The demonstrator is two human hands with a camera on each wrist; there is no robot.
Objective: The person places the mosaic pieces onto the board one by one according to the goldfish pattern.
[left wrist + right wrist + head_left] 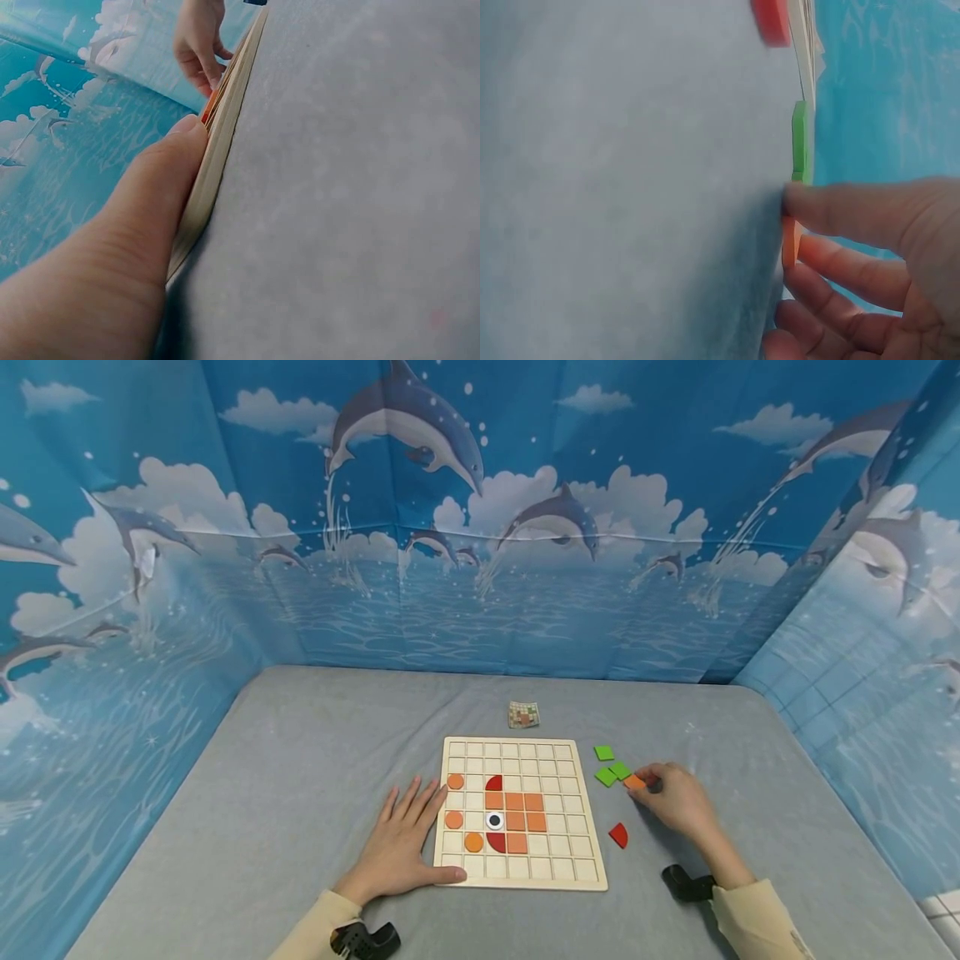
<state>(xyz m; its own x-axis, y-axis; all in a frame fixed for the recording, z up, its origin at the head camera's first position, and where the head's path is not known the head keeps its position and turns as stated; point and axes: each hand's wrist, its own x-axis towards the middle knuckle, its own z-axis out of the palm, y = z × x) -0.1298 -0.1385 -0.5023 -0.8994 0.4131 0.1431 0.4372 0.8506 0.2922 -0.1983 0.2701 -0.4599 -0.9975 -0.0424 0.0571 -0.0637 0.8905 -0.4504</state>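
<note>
My left hand [402, 843] rests with spread, straight fingers at the left edge of a wooden grid board [558, 864], its thumb lying over the near left corner. To the right of the board, my right hand [675, 797] pinches an orange square tile [634, 782] between thumb and fingers, low at the cloth. In the right wrist view the orange tile [790, 244] shows edge-on beside a green tile [799, 139]. On the board sit orange square tiles [515, 821], orange discs [473, 842], red quarter-round pieces [496, 842] and a black-and-white eye disc [494, 820].
Green square tiles [605, 777] lie right of the board, and a red quarter-round piece [618, 836] lies nearer me. A small printed card [523, 715] is behind the board. Grey cloth [337, 735] covers the table, with a dolphin-print curtain [480, 610] around it.
</note>
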